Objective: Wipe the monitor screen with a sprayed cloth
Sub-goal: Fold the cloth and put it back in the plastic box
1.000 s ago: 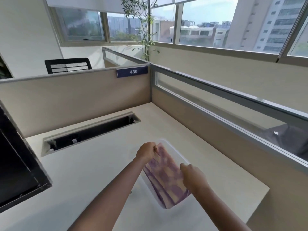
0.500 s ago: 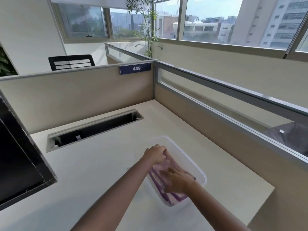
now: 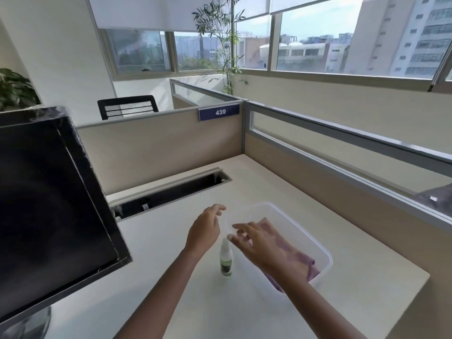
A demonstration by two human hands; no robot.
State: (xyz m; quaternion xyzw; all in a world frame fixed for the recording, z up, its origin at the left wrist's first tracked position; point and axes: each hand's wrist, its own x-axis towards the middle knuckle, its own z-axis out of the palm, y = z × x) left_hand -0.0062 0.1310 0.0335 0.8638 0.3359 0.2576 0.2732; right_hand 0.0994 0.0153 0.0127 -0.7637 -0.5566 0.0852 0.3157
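Head view: spray bottle point(image 3: 225, 260) stands between monitor point(image 3: 49, 204) and tub point(image 3: 283, 214) holding cloth point(image 3: 303, 259).

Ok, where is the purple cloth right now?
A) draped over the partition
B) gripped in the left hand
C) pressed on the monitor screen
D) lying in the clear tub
D: the purple cloth lies in the clear tub, while the left hand and right hand are open and hold nothing.

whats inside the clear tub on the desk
A purple cloth lies in the clear tub. The right hand and forearm cover part of the cloth and the tub's floor, so anything else there cannot be seen.
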